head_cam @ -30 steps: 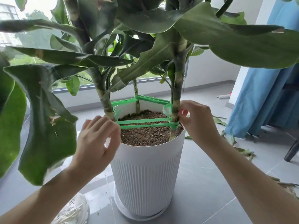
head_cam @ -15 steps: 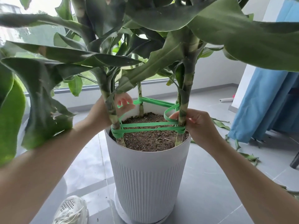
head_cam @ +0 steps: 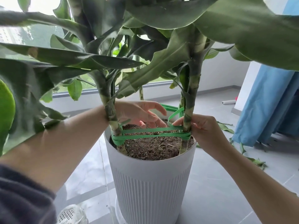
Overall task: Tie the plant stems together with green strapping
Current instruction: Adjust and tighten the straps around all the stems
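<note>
Two hands working: right hand (head_cam: 205,128) pinches green strapping (head_cam: 152,130) beside stem (head_cam: 188,117); left hand (head_cam: 139,113) open, fingers extended; thread loop, cinch gently

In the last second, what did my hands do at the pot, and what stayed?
The left hand moved from in front of the pot round behind the left stem, reaching open-fingered over the soil toward the green strapping. The right hand stayed pinching it at the right stem. Pot unmoved.
</note>
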The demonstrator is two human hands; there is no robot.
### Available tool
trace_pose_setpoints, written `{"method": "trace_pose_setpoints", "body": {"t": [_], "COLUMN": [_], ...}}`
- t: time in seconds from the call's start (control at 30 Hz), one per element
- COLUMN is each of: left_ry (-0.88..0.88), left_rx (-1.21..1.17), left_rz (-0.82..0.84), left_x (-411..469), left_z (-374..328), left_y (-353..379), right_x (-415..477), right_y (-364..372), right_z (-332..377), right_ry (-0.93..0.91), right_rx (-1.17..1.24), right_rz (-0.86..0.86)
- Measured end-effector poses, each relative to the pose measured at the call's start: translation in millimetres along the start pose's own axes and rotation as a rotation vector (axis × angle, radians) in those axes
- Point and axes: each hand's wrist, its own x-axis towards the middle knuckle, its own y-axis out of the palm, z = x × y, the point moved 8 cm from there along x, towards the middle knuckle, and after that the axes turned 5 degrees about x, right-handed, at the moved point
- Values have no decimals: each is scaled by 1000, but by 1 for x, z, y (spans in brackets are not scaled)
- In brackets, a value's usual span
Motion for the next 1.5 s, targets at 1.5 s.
{"method": "trace_pose_setpoints", "body": {"t": [1.5], "left_ry": [231], "left_rx": [910], "left_rz": [-1232], "left_x": [-160], "left_z": [-9], "left_y": [-8], "right_x": [-11], "right_y": [2], "right_z": [-15], "right_ry": [15], "right_rx": [110], "right_rz": [-190]}}
